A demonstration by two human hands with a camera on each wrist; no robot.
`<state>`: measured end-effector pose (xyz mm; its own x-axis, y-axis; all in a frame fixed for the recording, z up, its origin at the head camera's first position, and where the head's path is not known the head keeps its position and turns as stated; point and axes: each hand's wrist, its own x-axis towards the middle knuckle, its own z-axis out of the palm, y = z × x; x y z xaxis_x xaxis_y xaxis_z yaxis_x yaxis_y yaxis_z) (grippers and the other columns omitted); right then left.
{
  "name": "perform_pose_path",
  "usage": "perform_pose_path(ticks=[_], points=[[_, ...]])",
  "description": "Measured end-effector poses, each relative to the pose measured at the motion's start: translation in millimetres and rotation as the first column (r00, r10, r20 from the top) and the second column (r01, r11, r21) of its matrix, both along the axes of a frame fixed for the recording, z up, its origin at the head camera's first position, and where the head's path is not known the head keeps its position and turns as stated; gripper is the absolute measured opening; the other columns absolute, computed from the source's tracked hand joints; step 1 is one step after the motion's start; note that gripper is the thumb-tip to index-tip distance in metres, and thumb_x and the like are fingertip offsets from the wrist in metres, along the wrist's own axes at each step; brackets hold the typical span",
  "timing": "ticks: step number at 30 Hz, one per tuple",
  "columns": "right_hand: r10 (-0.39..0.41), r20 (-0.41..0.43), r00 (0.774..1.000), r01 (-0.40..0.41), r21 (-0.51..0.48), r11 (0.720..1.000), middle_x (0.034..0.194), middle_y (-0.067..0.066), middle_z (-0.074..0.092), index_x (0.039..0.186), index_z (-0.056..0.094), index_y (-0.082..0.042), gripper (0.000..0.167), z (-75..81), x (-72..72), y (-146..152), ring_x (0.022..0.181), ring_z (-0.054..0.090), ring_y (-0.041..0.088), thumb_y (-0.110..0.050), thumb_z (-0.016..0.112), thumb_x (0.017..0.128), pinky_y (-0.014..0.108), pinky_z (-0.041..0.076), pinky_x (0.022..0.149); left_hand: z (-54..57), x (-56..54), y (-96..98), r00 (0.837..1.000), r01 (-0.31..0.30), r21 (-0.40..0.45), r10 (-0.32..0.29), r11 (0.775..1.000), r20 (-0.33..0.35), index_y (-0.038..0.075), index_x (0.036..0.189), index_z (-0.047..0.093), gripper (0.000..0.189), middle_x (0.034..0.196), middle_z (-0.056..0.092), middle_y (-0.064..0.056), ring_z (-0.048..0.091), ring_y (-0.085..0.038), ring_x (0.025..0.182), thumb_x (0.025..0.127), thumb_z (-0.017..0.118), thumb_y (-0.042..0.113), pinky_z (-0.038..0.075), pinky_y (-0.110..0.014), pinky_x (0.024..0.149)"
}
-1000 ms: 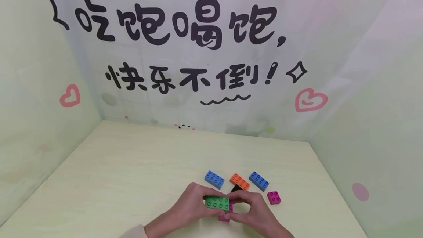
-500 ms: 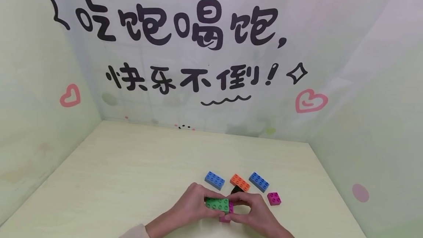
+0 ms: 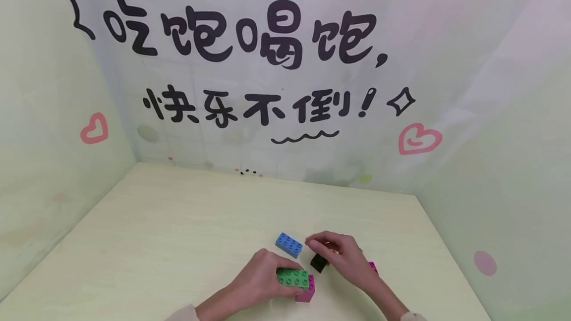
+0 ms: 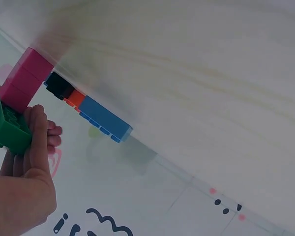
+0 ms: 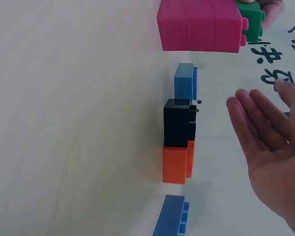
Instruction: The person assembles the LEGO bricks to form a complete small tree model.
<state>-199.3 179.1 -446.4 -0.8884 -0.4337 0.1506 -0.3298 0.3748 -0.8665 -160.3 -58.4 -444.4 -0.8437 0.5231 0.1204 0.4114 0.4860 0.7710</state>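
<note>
My left hand point(image 3: 260, 281) grips a green eight-stud brick point(image 3: 292, 278) between thumb and fingers. That brick sits on top of a stack of pink bricks point(image 4: 26, 78), which stands upright on the table and sticks out to the right of it in the head view. My right hand point(image 3: 345, 256) hovers beyond the stack, its fingers loosely extended and holding nothing. It is nearest a black brick point(image 3: 318, 262) and an orange brick point(image 5: 175, 164), covering most of the orange one in the head view.
A blue brick point(image 3: 289, 244) lies behind the left hand. Another blue brick point(image 5: 171, 216) shows in the right wrist view, mostly hidden by the right hand in the head view. A small pink brick point(image 3: 373, 265) peeks out beside the right wrist. Printed cloth walls point(image 3: 276, 152) enclose the table point(image 3: 178, 222).
My right hand has let go of the pink stack and moved away and to the right, over the black and orange bricks. The left hand has stayed on the green brick.
</note>
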Motion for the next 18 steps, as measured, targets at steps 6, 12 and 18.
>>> perform_pose_path(ticks=[6, 12, 18], points=[[-0.011, -0.039, 0.999, 0.014, 0.075, 0.997, 0.117, 0.007, 0.068, 0.124, 0.066, -0.008, 0.040, -14.5, -22.6, -29.0, 0.104, 0.065, 0.021, -0.030, 0.073, 0.091, 0.035, 0.053, 0.087, 0.1, -0.6, -1.0, 0.999, 0.012, -0.007, -0.012, 1.000, -0.046, 0.025, 0.101, 0.079, 0.030, 0.090, 0.069, 0.021, 0.055, 0.005, 0.077, 0.075, 0.085, 0.038, 0.047, -0.017, 0.064], [-0.025, -0.063, 0.998, 0.038, 0.213, 0.976, 0.118, 0.003, 0.067, 0.123, 0.066, -0.010, 0.049, -27.7, -32.4, -44.1, 0.105, 0.065, 0.020, -0.035, 0.079, 0.084, 0.037, 0.053, 0.087, -1.5, -2.4, -0.4, 0.991, 0.009, -0.038, -0.014, 0.999, -0.135, 0.028, 0.103, 0.078, 0.029, 0.086, 0.067, 0.023, 0.052, 0.005, 0.070, 0.076, 0.084, 0.039, 0.044, -0.016, 0.058], [-0.003, -0.116, 0.993, 0.040, 0.323, 0.945, 0.120, 0.002, 0.066, 0.124, 0.066, -0.012, 0.049, -31.0, -32.5, -52.1, 0.106, 0.063, 0.019, -0.032, 0.082, 0.081, 0.037, 0.053, 0.088, -1.9, -1.6, -2.2, 0.990, 0.006, -0.046, -0.012, 0.999, -0.143, 0.025, 0.098, 0.078, 0.027, 0.086, 0.066, 0.024, 0.053, 0.006, 0.070, 0.075, 0.085, 0.038, 0.043, -0.015, 0.060]])
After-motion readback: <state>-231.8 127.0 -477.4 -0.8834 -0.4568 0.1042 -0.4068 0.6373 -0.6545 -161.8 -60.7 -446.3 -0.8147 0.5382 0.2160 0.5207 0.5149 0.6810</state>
